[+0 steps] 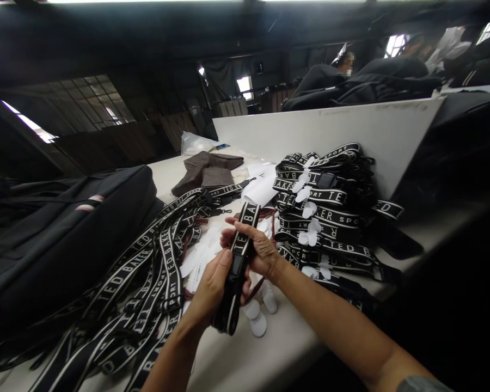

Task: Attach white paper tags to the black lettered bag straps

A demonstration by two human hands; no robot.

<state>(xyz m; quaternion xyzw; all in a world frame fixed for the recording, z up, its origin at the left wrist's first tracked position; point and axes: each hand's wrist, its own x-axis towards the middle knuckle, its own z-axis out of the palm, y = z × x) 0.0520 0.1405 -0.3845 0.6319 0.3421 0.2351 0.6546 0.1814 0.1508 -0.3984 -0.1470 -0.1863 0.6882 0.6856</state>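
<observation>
Between my hands is a folded black webbing strap [240, 245] with white lettering and pale edge lines, held tilted above the table. My left hand [215, 280] grips its lower left side, thumb on top near a black buckle part. My right hand [261, 247] closes around it from the right, fingers wrapped across the upper part and underneath. Loose straps [169, 267] of the same kind spread over the table to the left. On the right stands a stack of folded straps [322, 218] with round white tags. More white tags [258, 325] lie beneath my hands.
A black bag [65, 228] with a striped tab sits at the far left. Behind the straps are dark brown folded pieces [208, 171] and white paper [259, 188]. An upright white board [330, 133] borders the back right, with black bags [371, 81] beyond it. A person [345, 62] is in the background.
</observation>
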